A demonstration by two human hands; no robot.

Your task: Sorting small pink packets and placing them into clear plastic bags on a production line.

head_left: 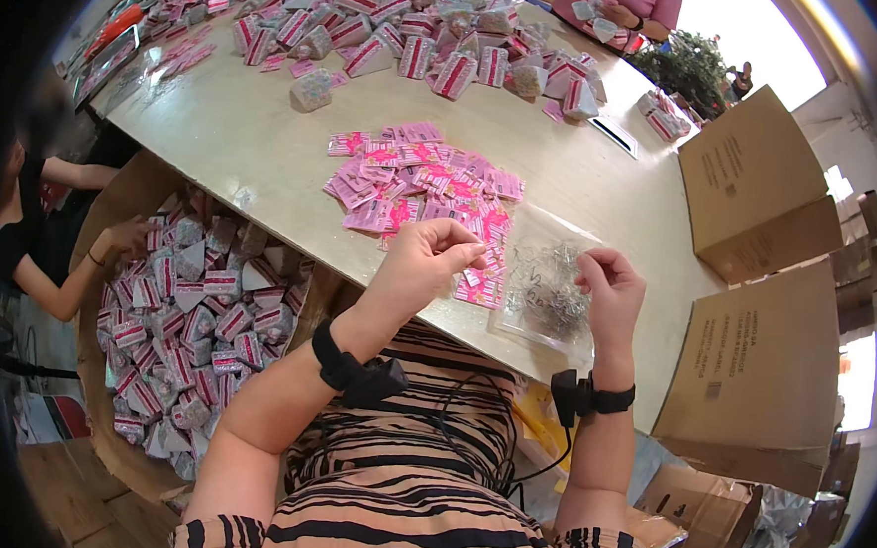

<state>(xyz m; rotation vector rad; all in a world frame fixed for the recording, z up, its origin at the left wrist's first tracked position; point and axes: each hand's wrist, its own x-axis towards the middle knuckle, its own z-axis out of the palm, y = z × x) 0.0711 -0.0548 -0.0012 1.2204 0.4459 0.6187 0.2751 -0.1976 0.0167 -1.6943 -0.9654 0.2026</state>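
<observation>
My left hand (427,261) is closed in a pinch over the near edge of a pile of pink printed cards (438,180). Whatever sits between its fingertips is too small to make out. To the right, my right hand (611,291) is also pinched, beside a clear plastic bag (515,323) lying flat. On that bag lies a tangle of small thin metal pieces (554,298), perhaps wire hooks or pins. Anything in the right fingertips cannot be made out either. Both wrists wear black bands with small boxes.
Many wrapped cake-slice-shaped pieces (454,74) cover the table's (266,151) far side. A large carton (112,445) full of more stands at left, where another person's hand (128,238) reaches in. Brown cartons (751,370) line the right edge. Across the table another person handles pieces.
</observation>
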